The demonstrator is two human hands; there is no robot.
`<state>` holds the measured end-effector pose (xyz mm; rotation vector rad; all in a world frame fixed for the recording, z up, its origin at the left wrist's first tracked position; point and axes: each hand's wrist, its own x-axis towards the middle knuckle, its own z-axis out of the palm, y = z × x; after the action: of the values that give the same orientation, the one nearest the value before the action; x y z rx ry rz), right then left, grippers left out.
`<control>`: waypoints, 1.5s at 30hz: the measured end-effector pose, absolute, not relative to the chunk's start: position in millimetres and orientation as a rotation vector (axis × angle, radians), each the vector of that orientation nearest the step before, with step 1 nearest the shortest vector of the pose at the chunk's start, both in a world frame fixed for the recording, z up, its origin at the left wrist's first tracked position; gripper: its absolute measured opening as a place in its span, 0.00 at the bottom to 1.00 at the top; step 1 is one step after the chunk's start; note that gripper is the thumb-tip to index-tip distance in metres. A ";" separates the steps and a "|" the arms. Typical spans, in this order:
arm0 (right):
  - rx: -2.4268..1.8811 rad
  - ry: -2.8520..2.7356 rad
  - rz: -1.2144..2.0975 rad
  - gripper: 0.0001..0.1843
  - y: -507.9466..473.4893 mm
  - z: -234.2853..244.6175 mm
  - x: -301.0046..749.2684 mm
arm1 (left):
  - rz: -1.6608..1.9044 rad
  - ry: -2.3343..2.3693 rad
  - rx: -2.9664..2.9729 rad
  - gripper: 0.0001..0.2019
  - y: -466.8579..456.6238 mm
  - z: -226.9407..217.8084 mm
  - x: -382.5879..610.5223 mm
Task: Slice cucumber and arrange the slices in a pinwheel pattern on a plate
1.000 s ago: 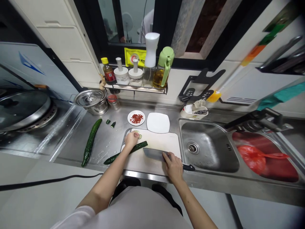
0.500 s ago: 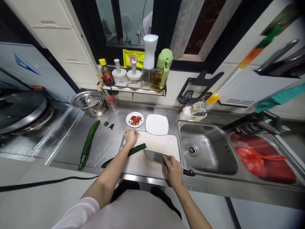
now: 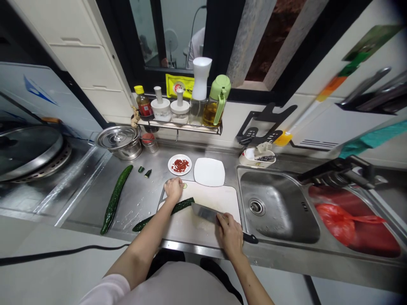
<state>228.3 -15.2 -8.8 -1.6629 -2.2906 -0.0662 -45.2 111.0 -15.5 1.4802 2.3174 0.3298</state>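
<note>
Cucumber (image 3: 185,203) lies slantwise over the near-left part of the cutting board (image 3: 219,197), its tail hanging off the board's left edge. The cleaver (image 3: 205,212) has its blade tip at the cut end, mid-board. The right hand (image 3: 229,233) is closed tight round the handle at the board's near-right edge. The left hand (image 3: 173,188), fingers curled, sits on the board's far-left corner, just beside a thin slice (image 3: 185,185) (can't tell if it pinches anything). Left of the board: second cucumber (image 3: 115,198) & two cut ends (image 3: 144,171). Behind the board: dish of red bits (image 3: 179,164), white plate (image 3: 209,172).
</note>
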 end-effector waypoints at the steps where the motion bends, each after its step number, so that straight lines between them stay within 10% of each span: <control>1: -1.669 -2.276 -0.056 0.18 -14.7 -9.5 227.3 | 0.326 2.321 1.478 0.09 110.3 -15.6 -44.9; 19: -1.759 -1.659 0.699 0.31 9.2 4.4 210.4 | 0.769 2.123 1.541 0.12 45.3 3.0 -51.4; 32: -1.848 -1.940 0.887 0.13 20.0 15.6 180.0 | 0.589 1.753 2.037 0.14 22.8 -10.5 -30.5; 45: -2.012 -2.377 1.019 0.16 14.6 41.2 145.5 | 0.893 1.618 2.291 0.11 26.6 -36.6 -33.0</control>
<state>145.5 14.6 41.2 -2.0117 -2.3770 1.0186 -33.0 26.6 -36.6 2.2913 1.6184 0.8933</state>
